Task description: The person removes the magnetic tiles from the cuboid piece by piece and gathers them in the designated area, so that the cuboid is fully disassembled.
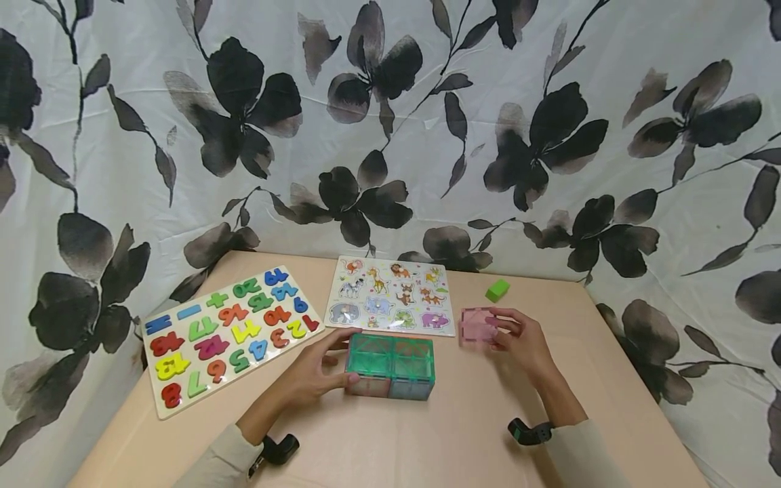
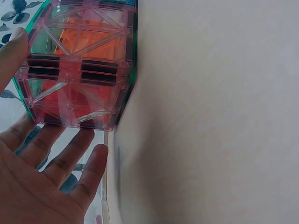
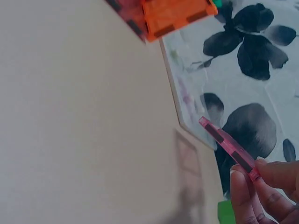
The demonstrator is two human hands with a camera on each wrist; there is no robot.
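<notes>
Right hand [image 1: 523,342] pinches pink tile [image 1: 477,326] flat; tile box [image 1: 390,366] lies left-right.

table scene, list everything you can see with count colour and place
tile box: 1, green top, pink and blue sides, table centre front
pink tile: 1, right of the box
green block: 1, far right of table
number board: 1, white with coloured numbers, left
animal puzzle: 1, white, back centre
table: 1, beige
curtain: 1, white with black flowers, behind
hands: left hand touches the box, right hand pinches the pink tile
</notes>
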